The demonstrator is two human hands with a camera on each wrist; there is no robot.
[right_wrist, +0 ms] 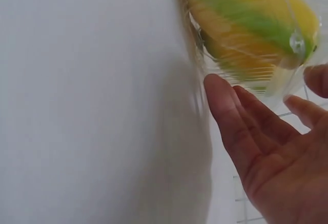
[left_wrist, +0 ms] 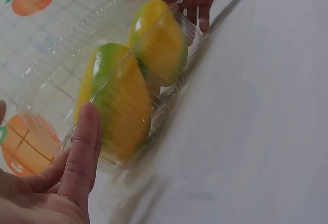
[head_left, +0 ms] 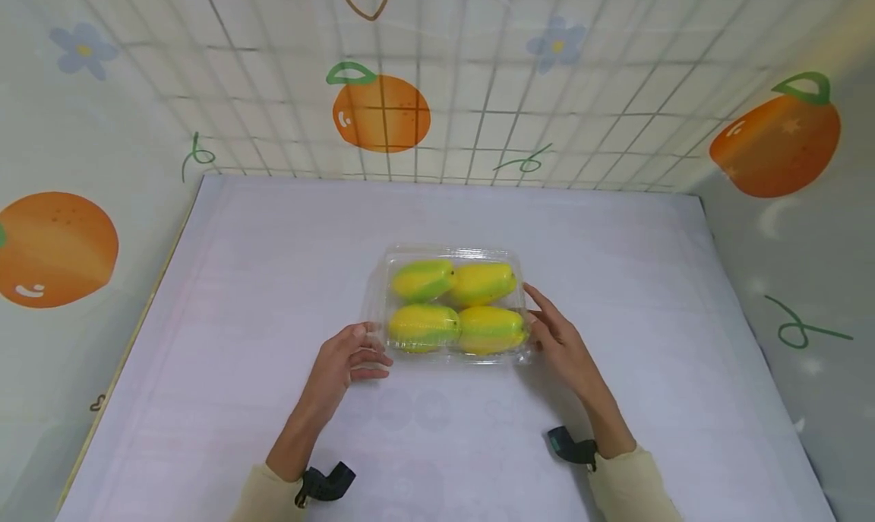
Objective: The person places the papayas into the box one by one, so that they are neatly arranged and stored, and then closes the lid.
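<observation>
A clear plastic clamshell box (head_left: 451, 359) lies in the middle of the table in the head view, with several yellow-and-green mango-like fruits (head_left: 424, 324) in two rows inside. At its left end is my left hand (head_left: 345, 359), fingers loosely extended and fingertips right at the wall. My right hand (head_left: 557, 340) is at the opposite end, its fingers reaching along that side. In the left wrist view, straight fingers (left_wrist: 82, 147) overlap the box's near corner. The right wrist view has extended fingers (right_wrist: 230, 111) close against the ribbed lower edge.
The box stands on a white-covered table (head_left: 239, 279). Behind it rises a pale curtain (head_left: 451, 134) printed with oranges and a grid, and similar printed sheets hang at both sides. Each wrist carries a black camera mount (head_left: 328, 482).
</observation>
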